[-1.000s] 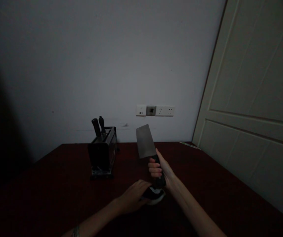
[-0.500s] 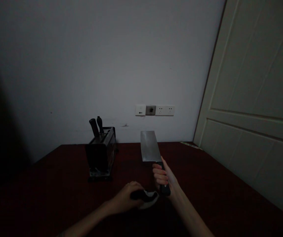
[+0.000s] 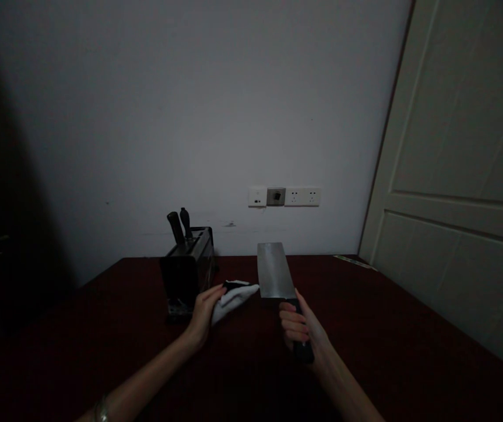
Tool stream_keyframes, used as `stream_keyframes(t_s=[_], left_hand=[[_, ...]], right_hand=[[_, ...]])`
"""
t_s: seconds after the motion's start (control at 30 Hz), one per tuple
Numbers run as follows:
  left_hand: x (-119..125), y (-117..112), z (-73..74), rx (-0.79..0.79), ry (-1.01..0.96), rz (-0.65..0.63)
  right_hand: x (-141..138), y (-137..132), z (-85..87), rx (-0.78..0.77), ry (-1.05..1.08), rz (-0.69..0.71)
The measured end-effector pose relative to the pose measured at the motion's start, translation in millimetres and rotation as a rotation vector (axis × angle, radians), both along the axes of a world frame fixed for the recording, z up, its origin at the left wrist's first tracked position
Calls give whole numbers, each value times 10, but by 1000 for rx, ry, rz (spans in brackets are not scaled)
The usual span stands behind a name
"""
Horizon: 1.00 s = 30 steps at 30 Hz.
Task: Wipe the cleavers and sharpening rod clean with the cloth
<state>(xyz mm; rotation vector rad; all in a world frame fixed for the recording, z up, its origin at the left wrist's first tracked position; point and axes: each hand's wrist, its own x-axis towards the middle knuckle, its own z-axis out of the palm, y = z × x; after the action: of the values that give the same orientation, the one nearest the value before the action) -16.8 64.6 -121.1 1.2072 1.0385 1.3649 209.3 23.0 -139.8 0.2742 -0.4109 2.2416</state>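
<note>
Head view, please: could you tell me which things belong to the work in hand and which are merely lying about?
In hand:
cleaver, gripped by the right hand
white cloth, held by the left hand

Lying about:
knife block
wall sockets
door
table

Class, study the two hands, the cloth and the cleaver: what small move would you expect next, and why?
Probably the left hand brings the white cloth onto the cleaver blade. The cloth's tip sits just beside the blade's left edge, and the right hand holds the handle with the flat blade raised and exposed toward it.
</note>
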Motion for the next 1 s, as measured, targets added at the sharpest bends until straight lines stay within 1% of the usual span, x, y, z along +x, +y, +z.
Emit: stream_keyframes(t_s=[0.1,0.2,0.27,0.3,0.4,0.47,0.5,0.6,0.67,0.7,0.77,0.8,0.83,0.9,1.0], left_hand=[[-19,14,41,-36,-50,-115],[-24,21,74,-85,6,-168],[-28,38,147,-67,48,-195],[-30,54,206,-33,64,-193],[-29,130,462,83,73,-99],[-10,184,680,143,70,-46],[8,207,794,191,82,-39],[119,256,1114,355,181,-58],[244,295,1270,448,280,-100],[320,324,1321,503,355,-135],[485,412,1364,628,549,-194],[567,470,1358,695,661,-205],[643,536,1336,735,729,-211],[769,682,1262,794,817,-212],[877,892,1118,871,922,-212]], right_hand=[[-1,2,-3,-3,-24,4],[5,11,4,-9,-48,3],[7,17,7,-8,-55,-3],[6,19,8,-7,-57,-6],[-3,23,8,0,-63,-9],[-13,26,6,5,-70,-8],[-18,27,6,8,-75,-6],[-32,29,5,17,-96,8],[-40,27,5,22,-113,17],[-43,26,5,23,-119,20],[-47,27,4,26,-128,23],[-48,31,2,28,-131,23],[-48,37,0,32,-134,24],[-49,56,-8,45,-145,33],[-57,84,-25,63,-166,49]])
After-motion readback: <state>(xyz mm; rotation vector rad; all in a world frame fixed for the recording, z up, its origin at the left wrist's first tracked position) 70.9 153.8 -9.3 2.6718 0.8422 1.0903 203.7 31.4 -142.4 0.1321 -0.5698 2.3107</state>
